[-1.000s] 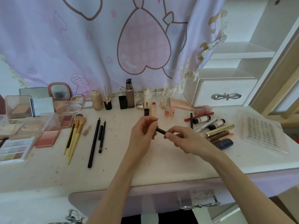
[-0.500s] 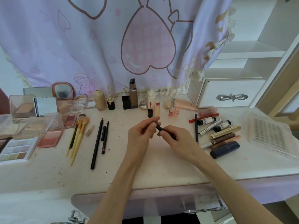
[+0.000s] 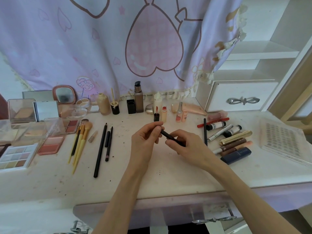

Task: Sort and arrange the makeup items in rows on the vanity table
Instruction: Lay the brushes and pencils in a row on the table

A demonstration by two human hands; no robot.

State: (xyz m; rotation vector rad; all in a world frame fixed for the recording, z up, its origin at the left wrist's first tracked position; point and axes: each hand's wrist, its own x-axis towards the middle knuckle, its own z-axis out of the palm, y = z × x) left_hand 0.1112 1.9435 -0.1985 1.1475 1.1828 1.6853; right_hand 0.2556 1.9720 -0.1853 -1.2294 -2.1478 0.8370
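At the centre of the frame we see both hands raised just above the vanity table [image 3: 168, 179], sharing one slim black pencil [image 3: 166, 134]. The left hand [image 3: 145, 141] pinches its upper end, thumb and curled fingers closed on it; the right hand [image 3: 187, 146] wraps the lower end, so most of the shaft is hidden inside the fist and only a short black stretch shows between the two hands. Whether the pencil has a cap — or which end is the tip — we cannot tell.

Left of centre lie three dark pencils [image 3: 101, 146] in a rough row, with yellow-handled brushes [image 3: 79, 141] beside them. Further left, open palettes [image 3: 15, 157] and clear-lidded compacts overlap; the outermost are cut off by the frame's left edge.

Along the back, under the pink curtain [image 3: 101, 48], stand a pump bottle [image 3: 138, 97], a beige bottle [image 3: 103, 104] and small tubes, some half hidden behind each other.

At right, a loose pile of tubes [image 3: 229, 139] lies next to a single black pencil [image 3: 205, 130]; their labels are too small to read. A clear lash tray [image 3: 283, 141] runs out of frame at the right edge. The drawer [image 3: 239, 98] with a bow handle sits in the upper right.
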